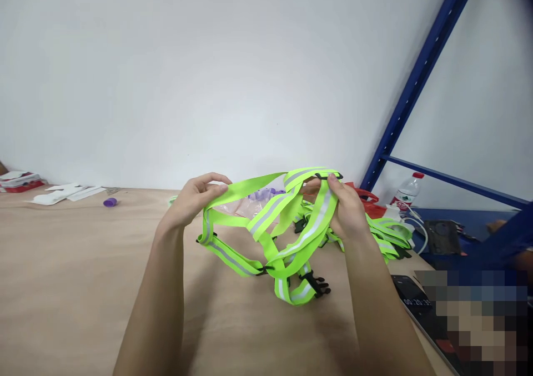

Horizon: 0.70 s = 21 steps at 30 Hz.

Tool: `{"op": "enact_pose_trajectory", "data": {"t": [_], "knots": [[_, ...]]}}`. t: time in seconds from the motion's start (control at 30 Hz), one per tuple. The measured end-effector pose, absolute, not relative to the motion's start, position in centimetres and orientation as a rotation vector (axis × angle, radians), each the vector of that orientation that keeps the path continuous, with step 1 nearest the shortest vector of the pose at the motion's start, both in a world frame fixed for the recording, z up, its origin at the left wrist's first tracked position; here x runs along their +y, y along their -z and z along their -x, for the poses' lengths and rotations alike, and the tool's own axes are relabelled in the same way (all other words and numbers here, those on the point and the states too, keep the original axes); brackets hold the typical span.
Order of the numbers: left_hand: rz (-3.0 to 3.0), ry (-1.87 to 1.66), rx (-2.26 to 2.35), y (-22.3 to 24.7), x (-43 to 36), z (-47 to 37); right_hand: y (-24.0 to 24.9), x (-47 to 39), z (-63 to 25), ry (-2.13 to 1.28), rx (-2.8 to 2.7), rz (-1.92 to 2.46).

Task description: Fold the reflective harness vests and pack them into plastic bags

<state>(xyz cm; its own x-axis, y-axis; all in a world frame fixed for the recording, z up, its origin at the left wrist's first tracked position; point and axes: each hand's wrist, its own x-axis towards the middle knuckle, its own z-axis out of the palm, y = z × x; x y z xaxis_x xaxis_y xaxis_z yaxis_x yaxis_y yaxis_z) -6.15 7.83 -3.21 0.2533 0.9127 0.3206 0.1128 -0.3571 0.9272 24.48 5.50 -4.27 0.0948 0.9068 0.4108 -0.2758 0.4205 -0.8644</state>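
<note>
The harness [266, 216], a set of bright green straps with pale grey stripes, is stretched between the two hands in front of the person, above the desk [83, 287], its longest spread running side to side. It lies to the right of the left hand [202, 197] and to the left of the right hand [348, 206]. The left hand pinches one strap of the far left loop between thumb and fingers; the right hand grips several gathered straps, its thumb beside a black slider [328, 176] and its fingers mostly hidden behind them. The thicker bunch is therefore nearer the right hand, while the left side is a wide, open loop. Below the bunch hangs a black buckle [316, 284], prongs pointing right, also nearer the right hand. Whether the lowest loop touches the desk cannot be told. More green straps [387, 234] lie just beyond the right forearm, with a phone [414, 298] nearer the person on that side.
</note>
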Motion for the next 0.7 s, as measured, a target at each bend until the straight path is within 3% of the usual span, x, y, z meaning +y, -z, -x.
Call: {"op": "enact_pose_trajectory", "data": {"t": [0.2,0.4,0.7], "knots": [[-1.949,-1.009,1.246,2.8,7.2,5.0,4.5,5.8,-24.5,-0.792,-1.195,0.823],[-1.902,-1.294,1.696,3.1,7.6,3.8,4.5,5.5,-24.3,-0.739,-1.352,0.814],[-1.591,-1.653,1.575,3.4,8.6,4.3,4.2,6.0,-25.0,-0.611,-1.147,0.850]]}}
